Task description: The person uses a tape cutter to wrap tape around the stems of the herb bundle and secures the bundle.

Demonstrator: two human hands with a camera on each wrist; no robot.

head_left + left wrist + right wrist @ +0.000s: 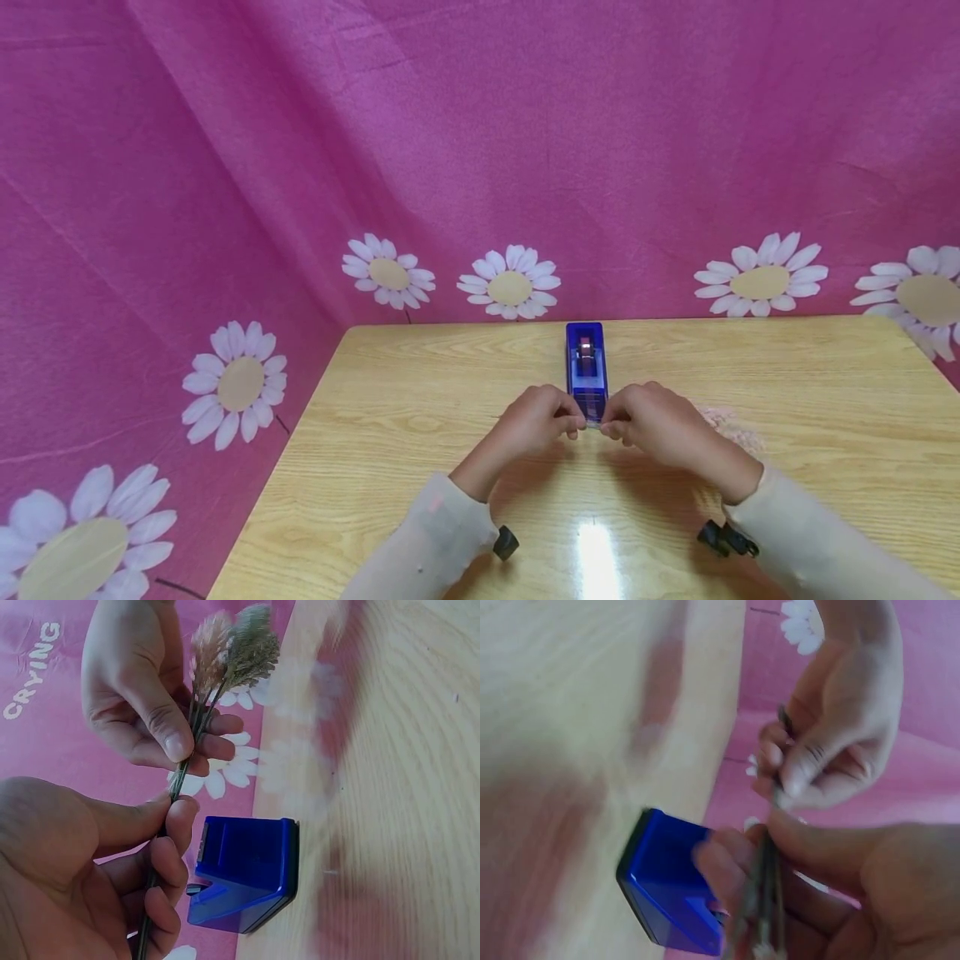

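Dark-green stems (179,781) pinched by my left hand (86,862) and right hand (142,701), near the blue tape dispenser (251,859); should either grip slacken, I judge the bundle could splay

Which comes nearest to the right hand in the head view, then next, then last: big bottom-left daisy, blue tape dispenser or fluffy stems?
From the right hand:
1. Fluffy stems: held in it.
2. Blue tape dispenser: just ahead, to its left.
3. Big daisy: far left, on the pink cloth.
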